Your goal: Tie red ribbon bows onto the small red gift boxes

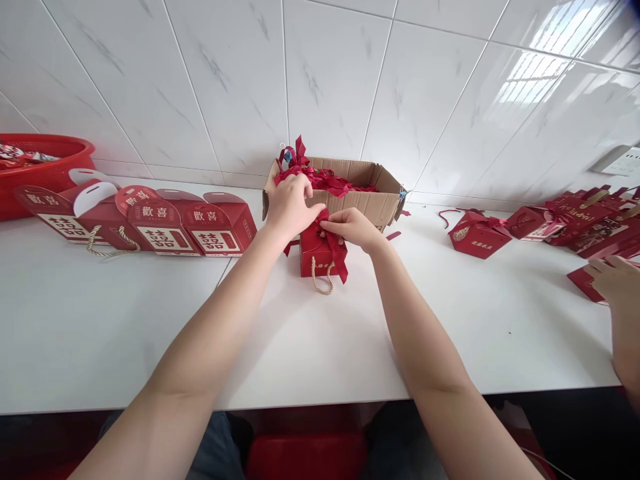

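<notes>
A small red gift box point(309, 260) with a gold rope handle point(324, 291) stands on the table in front of me. Red ribbon point(341, 263) lies across its top, one tail hanging down the front right. My right hand point(356, 228) pinches the ribbon between thumb and index finger at the top of the box. Curled over the box's left side, my left hand point(293, 208) has its thumb at the ribbon knot; its other fingertips are partly hidden. Directly behind is an open cardboard box point(361, 203) holding a heap of red ribbons point(327, 180).
Several red gift boxes point(215, 237) line the left, before a red plastic basket point(75, 160). To the right are a ribboned red box point(480, 233) and several red bags point(607, 220). Another person's hand point(615, 277) touches a red box point(585, 283) at far right. A tiled wall point(335, 80) rises behind.
</notes>
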Action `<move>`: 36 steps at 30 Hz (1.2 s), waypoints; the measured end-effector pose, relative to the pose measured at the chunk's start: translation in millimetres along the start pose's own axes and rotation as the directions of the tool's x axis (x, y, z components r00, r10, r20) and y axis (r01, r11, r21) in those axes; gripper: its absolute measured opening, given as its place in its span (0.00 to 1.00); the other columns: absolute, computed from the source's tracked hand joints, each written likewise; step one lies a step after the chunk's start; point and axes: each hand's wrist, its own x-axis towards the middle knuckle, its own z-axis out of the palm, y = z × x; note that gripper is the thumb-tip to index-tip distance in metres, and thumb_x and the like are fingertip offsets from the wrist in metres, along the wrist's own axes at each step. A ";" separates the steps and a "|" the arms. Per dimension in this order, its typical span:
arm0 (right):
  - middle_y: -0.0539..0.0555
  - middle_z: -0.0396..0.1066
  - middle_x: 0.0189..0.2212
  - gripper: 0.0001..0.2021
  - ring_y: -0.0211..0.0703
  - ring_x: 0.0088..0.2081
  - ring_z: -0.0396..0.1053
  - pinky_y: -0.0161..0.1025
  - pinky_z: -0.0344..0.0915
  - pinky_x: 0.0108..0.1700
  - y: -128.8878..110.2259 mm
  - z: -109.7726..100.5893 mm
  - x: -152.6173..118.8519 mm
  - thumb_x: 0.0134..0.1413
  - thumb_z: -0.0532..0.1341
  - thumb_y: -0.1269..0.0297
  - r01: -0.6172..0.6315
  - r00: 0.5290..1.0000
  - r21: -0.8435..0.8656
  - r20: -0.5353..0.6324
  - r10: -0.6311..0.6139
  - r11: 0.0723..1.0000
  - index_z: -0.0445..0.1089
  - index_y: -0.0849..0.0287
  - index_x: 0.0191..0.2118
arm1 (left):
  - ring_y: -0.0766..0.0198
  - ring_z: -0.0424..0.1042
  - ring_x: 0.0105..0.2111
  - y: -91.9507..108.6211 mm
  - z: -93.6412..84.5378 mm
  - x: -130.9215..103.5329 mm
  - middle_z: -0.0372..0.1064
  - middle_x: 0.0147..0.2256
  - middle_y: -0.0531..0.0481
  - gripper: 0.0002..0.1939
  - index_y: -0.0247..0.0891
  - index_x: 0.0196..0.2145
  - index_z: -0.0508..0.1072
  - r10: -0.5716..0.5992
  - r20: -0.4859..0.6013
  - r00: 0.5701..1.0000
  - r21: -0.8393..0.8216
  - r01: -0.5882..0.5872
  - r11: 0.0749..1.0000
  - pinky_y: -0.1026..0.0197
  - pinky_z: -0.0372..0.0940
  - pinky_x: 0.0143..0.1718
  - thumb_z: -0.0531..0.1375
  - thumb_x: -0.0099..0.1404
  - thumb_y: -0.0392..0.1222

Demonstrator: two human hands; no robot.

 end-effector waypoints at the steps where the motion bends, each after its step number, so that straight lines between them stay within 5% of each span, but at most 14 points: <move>1: 0.53 0.73 0.24 0.13 0.31 0.21 0.58 0.34 0.56 0.24 0.7 -0.1 0.6 0.52 0.63 0.60 -0.004 1.000 0.016 0.002 0.004 1.000 0.72 0.62 0.21 | 0.54 0.68 0.36 -2.1 -2.3 0.9 0.67 0.30 0.48 0.12 0.39 0.26 0.65 -0.064 0.043 0.997 -0.024 0.065 0.998 0.53 0.62 0.42 0.67 0.52 0.41; 5: 0.52 0.70 0.22 0.13 0.30 0.21 0.57 0.33 0.54 0.23 3.1 -2.3 1.3 0.52 0.62 0.59 -0.010 1.000 0.036 0.021 0.009 0.999 0.73 0.63 0.23 | 0.58 0.68 0.25 -12.8 -7.3 3.6 0.69 0.23 0.49 0.12 0.40 0.21 0.69 -0.239 0.359 0.902 -0.078 0.285 0.955 0.57 0.60 0.28 0.68 0.51 0.45; 9: 0.53 0.72 0.25 0.11 0.31 0.21 0.59 0.32 0.56 0.23 4.0 -3.1 1.3 0.52 0.61 0.62 -0.015 0.999 0.067 0.042 0.012 0.998 0.71 0.63 0.25 | 0.59 0.69 0.25 -16.3 -5.4 4.2 0.73 0.24 0.48 0.08 0.41 0.21 0.76 -0.208 0.464 0.861 -0.123 0.295 0.947 0.58 0.61 0.27 0.64 0.53 0.45; 12: 0.53 0.75 0.28 0.04 0.31 0.20 0.61 0.32 0.57 0.22 3.9 -1.4 2.5 0.51 0.61 0.67 -0.042 0.999 0.148 0.014 0.040 0.988 0.66 0.61 0.32 | 0.59 0.70 0.26 -13.1 -5.3 3.9 0.74 0.25 0.49 0.01 0.41 0.23 0.77 -0.207 0.463 0.862 -0.169 0.315 0.934 0.58 0.62 0.28 0.64 0.49 0.38; 19: 0.44 0.71 0.20 0.14 0.33 0.17 0.62 0.29 0.54 0.19 7.0 2.7 5.1 0.51 0.60 0.70 -0.032 0.994 0.203 -0.098 0.053 0.979 0.52 0.53 0.37 | 0.61 0.70 0.25 -8.5 -9.4 2.8 0.73 0.24 0.49 0.07 0.38 0.25 0.77 -0.215 0.476 0.853 -0.113 0.302 0.946 0.62 0.60 0.24 0.61 0.46 0.31; 28: 0.48 0.73 0.21 0.07 0.31 0.19 0.62 0.28 0.54 0.19 3.1 2.6 2.4 0.52 0.61 0.71 -0.029 0.996 0.180 -0.083 0.044 0.983 0.60 0.57 0.35 | 0.60 0.74 0.34 -6.7 -9.0 1.8 0.77 0.32 0.47 0.05 0.36 0.29 0.73 -0.175 0.563 0.808 -0.207 0.343 0.916 0.61 0.66 0.35 0.64 0.52 0.36; 36: 0.56 0.75 0.29 0.07 0.31 0.23 0.61 0.31 0.57 0.23 1.7 -1.5 -0.3 0.53 0.61 0.64 -0.043 0.998 0.057 -0.052 0.046 0.997 0.72 0.64 0.32 | 0.62 0.74 0.31 -5.0 -8.4 -0.1 0.75 0.30 0.47 0.07 0.35 0.30 0.71 -0.095 0.483 0.870 -0.236 0.234 0.943 0.62 0.65 0.31 0.61 0.52 0.28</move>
